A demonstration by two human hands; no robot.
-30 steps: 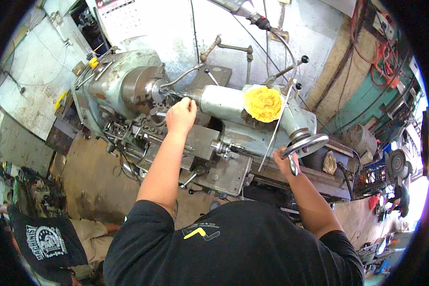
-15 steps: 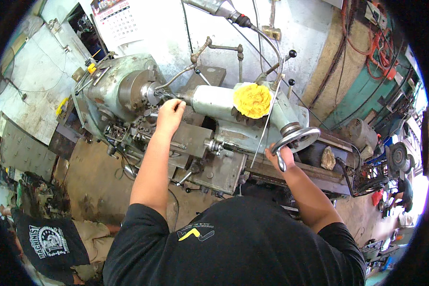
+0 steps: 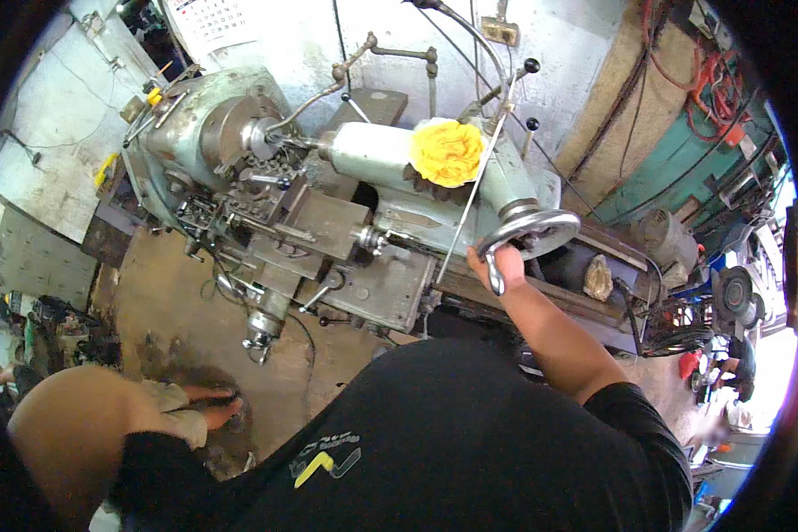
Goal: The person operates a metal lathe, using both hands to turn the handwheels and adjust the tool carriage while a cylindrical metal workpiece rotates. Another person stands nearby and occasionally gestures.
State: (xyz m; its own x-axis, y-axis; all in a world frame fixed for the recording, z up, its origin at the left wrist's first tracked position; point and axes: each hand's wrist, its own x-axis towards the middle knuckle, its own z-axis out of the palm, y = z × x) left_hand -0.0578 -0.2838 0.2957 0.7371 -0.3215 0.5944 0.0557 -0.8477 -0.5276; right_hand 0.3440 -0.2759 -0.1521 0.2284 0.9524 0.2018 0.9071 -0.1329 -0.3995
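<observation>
My right hand (image 3: pixel 507 264) is closed on the lower left of a shiny metal handwheel (image 3: pixel 559 226), beside its crank handle (image 3: pixel 495 277). The wheel sits at the right end of the pale green tailstock (image 3: pixel 363 149) of a lathe. At the tailstock's left end, a thin metal piece (image 3: pixel 303 142) reaches toward the round chuck (image 3: pixel 229 131); its kind is too small to make out. My left arm (image 3: pixel 75 426) is bent back at the lower left, and its hand is out of sight.
A yellow ruffled cloth (image 3: pixel 448 152) lies on the tailstock, with a thin rod (image 3: pixel 470 204) slanting beside it. The carriage (image 3: pixel 324 222) and its tool post are below the chuck. A stone-like lump (image 3: pixel 598 278) rests on the bed. Another person's feet (image 3: pixel 213 406) show at lower left.
My left hand has left the spot between chuck and tailstock and swung back, out of view at lower left. The right hand stays on the handwheel. The view has shifted.
</observation>
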